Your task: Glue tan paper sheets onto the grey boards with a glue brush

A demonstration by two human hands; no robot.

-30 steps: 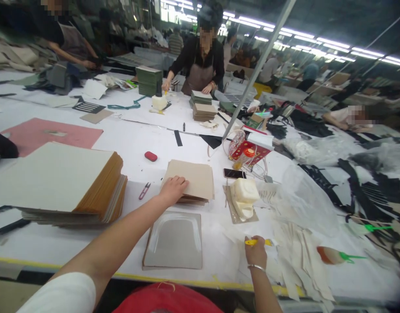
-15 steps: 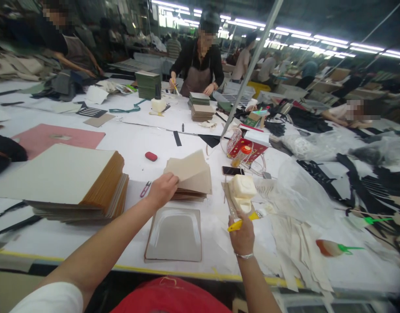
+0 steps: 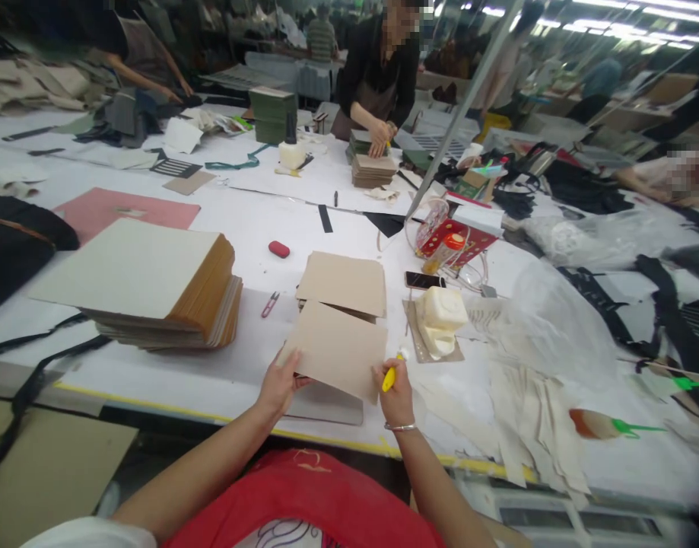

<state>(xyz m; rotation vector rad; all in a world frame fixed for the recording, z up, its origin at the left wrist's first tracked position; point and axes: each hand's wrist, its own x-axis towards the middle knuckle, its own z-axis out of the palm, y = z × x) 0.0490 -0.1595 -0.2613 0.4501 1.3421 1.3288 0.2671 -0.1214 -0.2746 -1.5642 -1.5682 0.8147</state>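
Observation:
My left hand (image 3: 279, 383) grips the left edge of a tan board sheet (image 3: 335, 348), held flat just above the grey moulded tray (image 3: 332, 407) at the table's near edge. My right hand (image 3: 395, 388) is closed on a yellow-handled brush (image 3: 390, 376) and touches the sheet's right corner. Behind the sheet lies a small stack of the same tan sheets (image 3: 343, 283). A white glue jug (image 3: 440, 320) sits on a card to the right of it.
A tall stack of large boards (image 3: 149, 285) stands at the left, with pink snips (image 3: 270, 304) and a red eraser-like block (image 3: 279, 249) nearby. A phone (image 3: 424, 280), a red box (image 3: 452, 243), loose strips (image 3: 532, 426) and plastic lie at the right. People work across the table.
My left hand lifted one tan sheet off the stack and brought it down over the grey tray. My right hand with the yellow brush moved left to the sheet's edge.

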